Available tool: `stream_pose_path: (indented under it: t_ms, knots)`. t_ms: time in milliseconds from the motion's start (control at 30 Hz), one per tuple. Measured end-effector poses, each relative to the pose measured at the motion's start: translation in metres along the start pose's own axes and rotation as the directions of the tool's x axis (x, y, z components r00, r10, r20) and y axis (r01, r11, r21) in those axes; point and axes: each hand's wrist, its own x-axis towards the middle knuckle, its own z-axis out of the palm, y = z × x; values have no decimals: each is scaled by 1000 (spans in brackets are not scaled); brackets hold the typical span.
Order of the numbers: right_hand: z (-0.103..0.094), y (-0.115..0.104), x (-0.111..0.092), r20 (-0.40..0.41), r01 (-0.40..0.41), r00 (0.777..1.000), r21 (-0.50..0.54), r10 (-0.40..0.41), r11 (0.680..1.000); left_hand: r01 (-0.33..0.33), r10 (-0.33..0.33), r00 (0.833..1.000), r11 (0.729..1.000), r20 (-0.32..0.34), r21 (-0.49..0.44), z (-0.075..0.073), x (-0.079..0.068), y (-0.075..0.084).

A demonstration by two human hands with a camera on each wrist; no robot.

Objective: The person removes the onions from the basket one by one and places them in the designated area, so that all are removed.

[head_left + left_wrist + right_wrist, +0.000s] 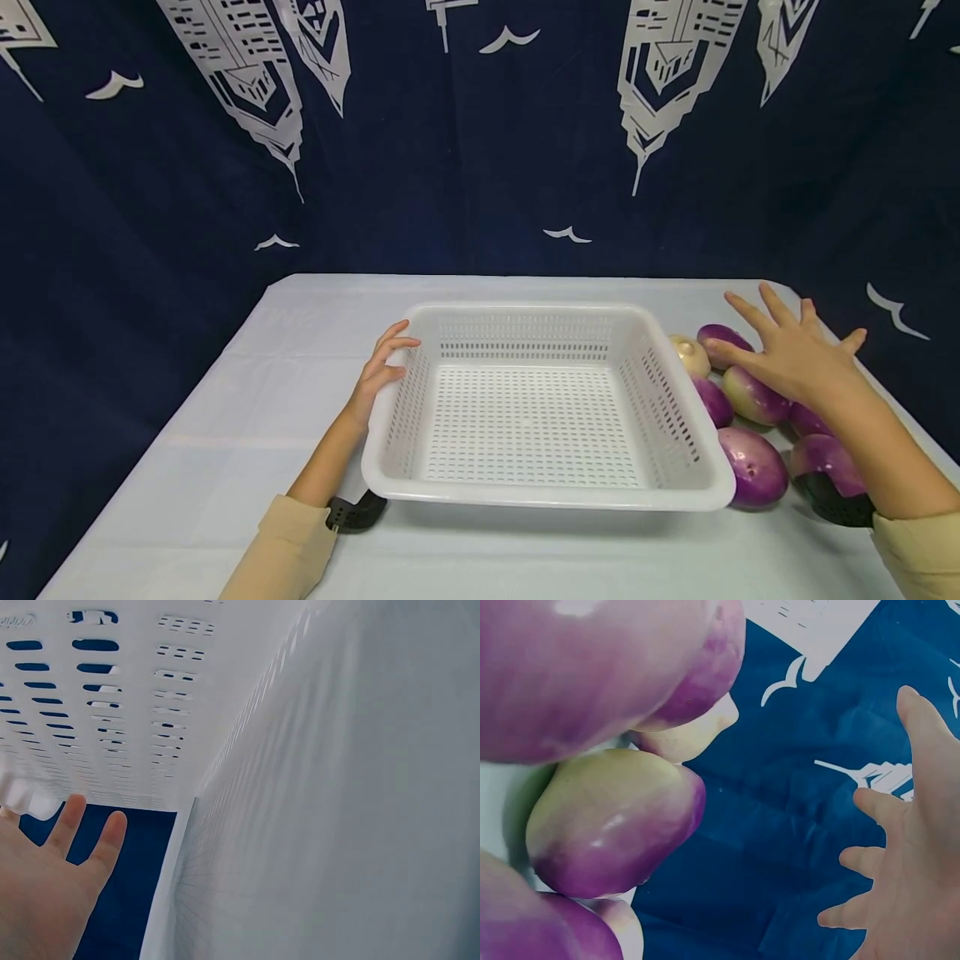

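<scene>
A white plastic basket (525, 492) with slotted walls stands mid-table with nothing in it. My left hand (378, 375) is at its left rim, fingertips right at the edge; in the left wrist view the fingers of that hand (56, 870) are extended beside the slotted wall. On the right, my right hand (798, 354) is spread wide over several glossy, turnip-like purple-and-cream vegetables (752, 468), gripping none of them. The right wrist view shows this hand (915, 847) apart from the nearest vegetable (619, 825).
The vegetables crowd against the basket's right side, a pale, mostly cream one (690, 357) among them. A white cloth covers the table (247, 417). Behind it hangs a dark blue curtain (465, 167) with white prints. Black straps (356, 511) are on both wrists.
</scene>
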Motion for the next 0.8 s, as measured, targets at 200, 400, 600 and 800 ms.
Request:
stream_pose_path:
  t_ms: [200,400,600,800]
  knots:
    - [4,4,-2,16,-8,1000,-1,8,1000,-11,11,1000,1000,5,-17,-2,1,-1]
    - [8,6,-7,12,-14,1000,3,14,1000,-17,18,1000,1000,19,-24,-2,3,-3]
    - [11,3,-8,-21,-3,1000,18,3,1000,-23,24,999,999,-26,29,-4,3,-1]
    - [15,0,-9,-44,8,999,21,-7,1000,-32,35,999,997,-32,77,-7,1,0]
